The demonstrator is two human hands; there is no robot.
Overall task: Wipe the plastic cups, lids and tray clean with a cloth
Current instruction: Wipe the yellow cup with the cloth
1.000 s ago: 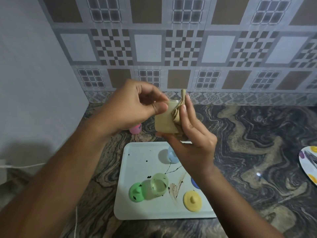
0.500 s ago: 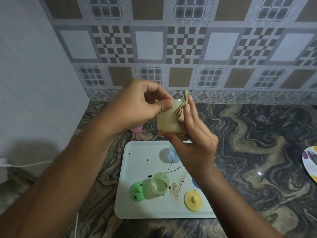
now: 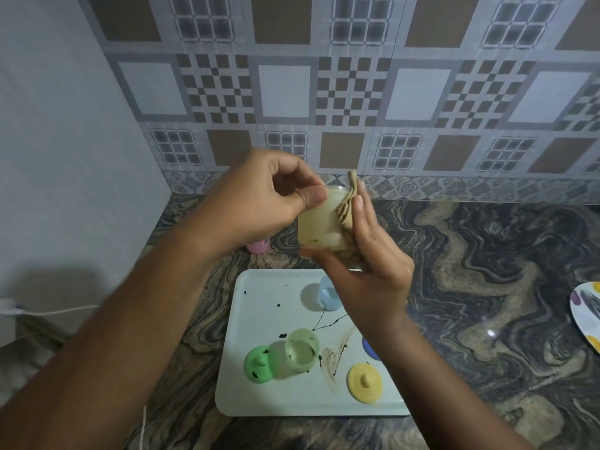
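The dark swirled marble-look countertop (image 3: pixel 487 287) fills the lower half of my view. I judge that anything dropped would land on it or on the pale rectangular plastic tray (image 3: pixel 259 319) at lower centre. That tray carries dark splatter and a brown smear, so a fallen piece would pick dirt up again.

Above it, at mid-frame, the left hand (image 3: pixel 259 203) pinches the rim of the pale yellow translucent plastic cup (image 3: pixel 319 222). The right hand (image 3: pixel 367 254) clasps the bunched beige cloth (image 3: pixel 349 206) against the cup's right side, fingers nearly straight and thumb under the base. The cup hangs in the air, clear of the tray.

To me the rim pinch looks slim, and a firm rub from the right could twist the cup out of it. The cloth covers only 1 side, so the other wall may go unwiped.

Lower in the frame, the green plastic cup (image 3: pixel 302 350), green knobbed lid (image 3: pixel 258 365), yellow knobbed lid (image 3: pixel 365 381) and light blue cup (image 3: pixel 328 295) sit on the tray, where a dropped cup could knock them. 1 pink plastic piece (image 3: pixel 258 246) sits off the tray, mostly hidden behind the left wrist and easy to forget.
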